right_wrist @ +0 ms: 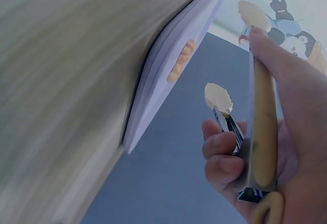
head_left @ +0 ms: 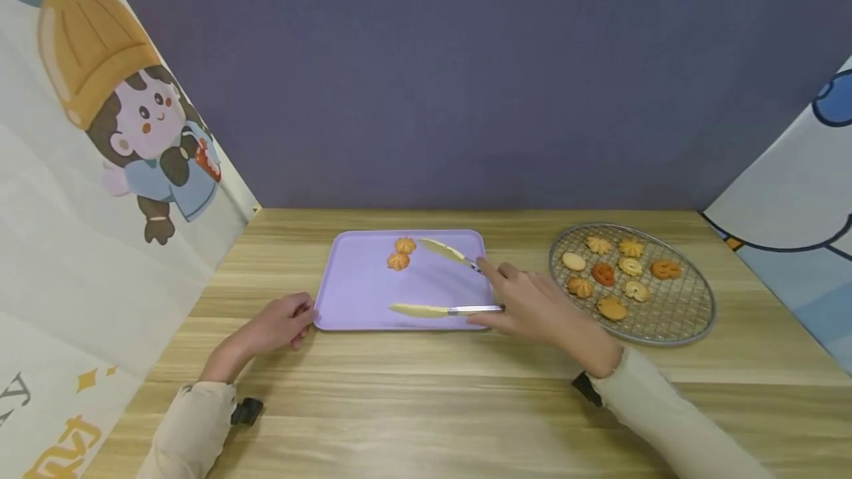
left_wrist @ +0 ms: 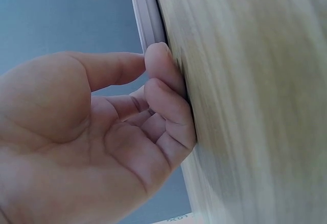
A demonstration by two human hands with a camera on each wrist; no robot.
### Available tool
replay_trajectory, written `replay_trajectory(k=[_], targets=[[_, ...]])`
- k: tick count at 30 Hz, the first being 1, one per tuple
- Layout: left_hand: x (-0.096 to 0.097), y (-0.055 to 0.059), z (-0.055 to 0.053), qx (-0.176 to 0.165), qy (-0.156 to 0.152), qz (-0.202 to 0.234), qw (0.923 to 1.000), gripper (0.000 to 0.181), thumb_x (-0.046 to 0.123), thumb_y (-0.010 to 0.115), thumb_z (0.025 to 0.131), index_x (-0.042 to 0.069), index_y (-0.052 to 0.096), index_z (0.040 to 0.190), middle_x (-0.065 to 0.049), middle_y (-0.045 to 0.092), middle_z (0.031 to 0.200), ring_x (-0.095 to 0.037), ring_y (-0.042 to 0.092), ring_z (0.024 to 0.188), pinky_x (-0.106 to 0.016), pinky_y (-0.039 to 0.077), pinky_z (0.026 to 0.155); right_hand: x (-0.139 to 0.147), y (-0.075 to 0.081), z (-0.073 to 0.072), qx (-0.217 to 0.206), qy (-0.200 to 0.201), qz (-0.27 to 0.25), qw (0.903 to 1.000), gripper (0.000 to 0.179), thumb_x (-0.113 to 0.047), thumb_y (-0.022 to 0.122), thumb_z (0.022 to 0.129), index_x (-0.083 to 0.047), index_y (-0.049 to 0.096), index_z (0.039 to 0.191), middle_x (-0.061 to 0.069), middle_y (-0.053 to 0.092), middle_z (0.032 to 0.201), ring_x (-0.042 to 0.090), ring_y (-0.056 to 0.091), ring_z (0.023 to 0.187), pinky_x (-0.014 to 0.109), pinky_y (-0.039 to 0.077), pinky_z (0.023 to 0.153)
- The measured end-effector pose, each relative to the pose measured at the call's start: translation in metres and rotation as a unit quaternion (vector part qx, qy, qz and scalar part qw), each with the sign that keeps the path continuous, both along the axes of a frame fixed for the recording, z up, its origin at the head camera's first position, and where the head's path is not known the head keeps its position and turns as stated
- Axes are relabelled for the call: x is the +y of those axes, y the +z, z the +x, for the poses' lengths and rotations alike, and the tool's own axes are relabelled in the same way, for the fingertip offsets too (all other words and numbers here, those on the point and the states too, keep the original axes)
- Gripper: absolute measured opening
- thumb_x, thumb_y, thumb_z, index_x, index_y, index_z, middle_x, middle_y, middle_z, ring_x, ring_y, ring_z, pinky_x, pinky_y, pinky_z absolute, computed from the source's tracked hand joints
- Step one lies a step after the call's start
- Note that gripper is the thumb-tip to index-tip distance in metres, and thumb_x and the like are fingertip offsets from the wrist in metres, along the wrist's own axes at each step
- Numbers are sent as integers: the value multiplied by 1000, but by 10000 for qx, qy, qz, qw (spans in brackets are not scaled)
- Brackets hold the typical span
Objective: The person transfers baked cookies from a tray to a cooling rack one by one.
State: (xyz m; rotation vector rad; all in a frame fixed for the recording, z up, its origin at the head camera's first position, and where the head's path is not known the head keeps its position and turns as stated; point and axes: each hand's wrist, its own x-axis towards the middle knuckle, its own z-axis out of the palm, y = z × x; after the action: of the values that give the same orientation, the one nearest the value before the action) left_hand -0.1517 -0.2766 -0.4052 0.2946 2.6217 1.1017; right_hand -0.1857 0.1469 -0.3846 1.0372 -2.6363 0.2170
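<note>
My right hand (head_left: 532, 301) holds a pair of tongs (right_wrist: 264, 124) with metal arms and pale yellow tips. The tongs stand spread over the right part of a lilac tray (head_left: 353, 287), with nothing between their tips. Two golden piped cookies (head_left: 398, 262) lie close together near the tray's back edge, left of the upper tip. At the front left corner of the tray, my left hand (head_left: 282, 322) pinches the rim between thumb and index finger, its other fingers curled, as the left wrist view shows (left_wrist: 112, 127).
To the right, a round wire rack (head_left: 679, 316) carries several cookies of different shapes, among them a reddish pretzel-like cookie (head_left: 603, 274). Both lie on a wooden table (head_left: 399, 405). A dark blue-grey panel (head_left: 466, 94) rises behind, with printed cloths on either side.
</note>
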Motion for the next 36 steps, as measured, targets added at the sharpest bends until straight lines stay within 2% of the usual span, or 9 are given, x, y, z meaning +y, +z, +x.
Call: replay_trajectory(k=[4,7,15,27,32,36], targets=[[0,0,0,9,7,-2,10000,17,10,50,103,1,53,90,-7,54,70,-19,56,58,-25,43,52,-19,-4,-11,-286,14,162,9995,94,-70,66,81,-3,49,145,18,68,97,17,58,57,28,44,44],[0,-2,0,-4,40,-3,10000,17,11,51,103,1,53,89,-6,54,70,-19,56,58,-25,44,53,-30,-8,-19,-465,30,204,9987,92,-69,66,82,-2,50,144,17,68,95,13,54,56,26,43,45],[2,-3,0,-54,46,81,9999,17,12,51,103,1,53,89,-6,54,71,-19,56,58,-26,44,53,-43,-19,-32,-538,-45,102,9985,84,-64,70,83,-4,55,140,11,65,82,9,46,51,22,35,39],[-1,-2,1,32,11,56,10000,17,10,50,103,1,52,89,-7,54,72,-19,56,59,-26,45,54,-50,-20,-34,-736,-41,-51,9973,69,-57,73,84,-9,63,132,5,66,80,10,48,53,24,36,40],[-1,-1,1,-11,-21,61,10000,17,10,50,103,0,53,90,-7,54,73,-18,56,60,-26,46,54,-57,-18,-27,-700,-258,76,9972,65,-52,71,87,-8,62,134,11,67,84,13,50,56,26,37,39],[-1,-1,1,-39,-6,91,10000,16,9,50,103,0,52,90,-7,53,73,-19,56,60,-26,47,54,-59,-15,-21,-700,-375,125,9968,60,-49,69,91,-9,61,135,10,67,83,13,48,54,25,35,38]])
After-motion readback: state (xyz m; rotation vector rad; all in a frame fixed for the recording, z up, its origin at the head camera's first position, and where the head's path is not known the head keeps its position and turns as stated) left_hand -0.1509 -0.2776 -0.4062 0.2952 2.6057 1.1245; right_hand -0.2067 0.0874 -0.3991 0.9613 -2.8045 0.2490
